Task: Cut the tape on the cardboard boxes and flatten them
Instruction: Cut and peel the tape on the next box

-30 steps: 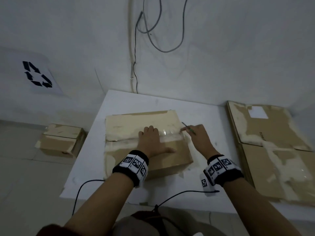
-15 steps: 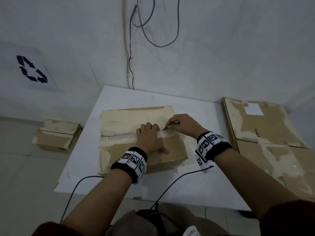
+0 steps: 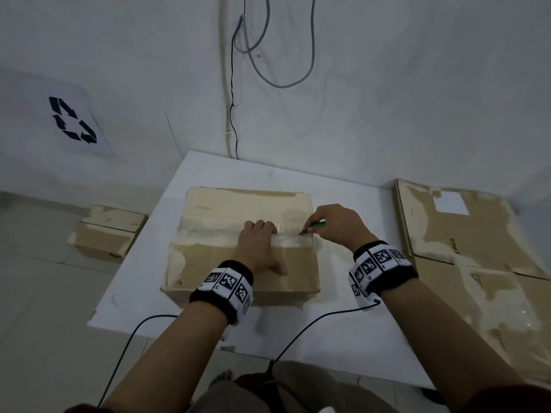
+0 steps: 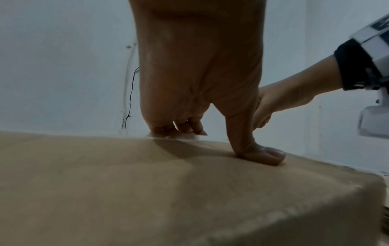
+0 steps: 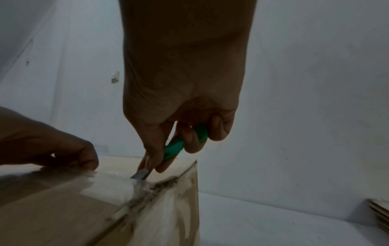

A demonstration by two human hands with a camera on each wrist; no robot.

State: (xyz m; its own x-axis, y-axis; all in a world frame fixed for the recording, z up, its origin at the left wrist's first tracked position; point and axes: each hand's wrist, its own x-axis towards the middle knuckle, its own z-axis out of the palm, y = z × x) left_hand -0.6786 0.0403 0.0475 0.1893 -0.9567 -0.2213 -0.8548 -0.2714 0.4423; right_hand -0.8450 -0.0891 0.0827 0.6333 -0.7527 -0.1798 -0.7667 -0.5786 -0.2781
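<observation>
Tape-cutting step: left hand pressed flat on the box on the table, right hand gripped the green knife at the tape; next, presumably, a steady slice along the seam.

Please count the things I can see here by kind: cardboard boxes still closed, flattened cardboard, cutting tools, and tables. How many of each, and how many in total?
Closed cardboard boxes: 2, the box on the table and the box on the floor
Flattened cardboard stacks: 1, the flattened cardboard; its sheets cannot be counted
Cutting tools: 1, the green knife
Tables: 1, the white table
Total: 5
</observation>
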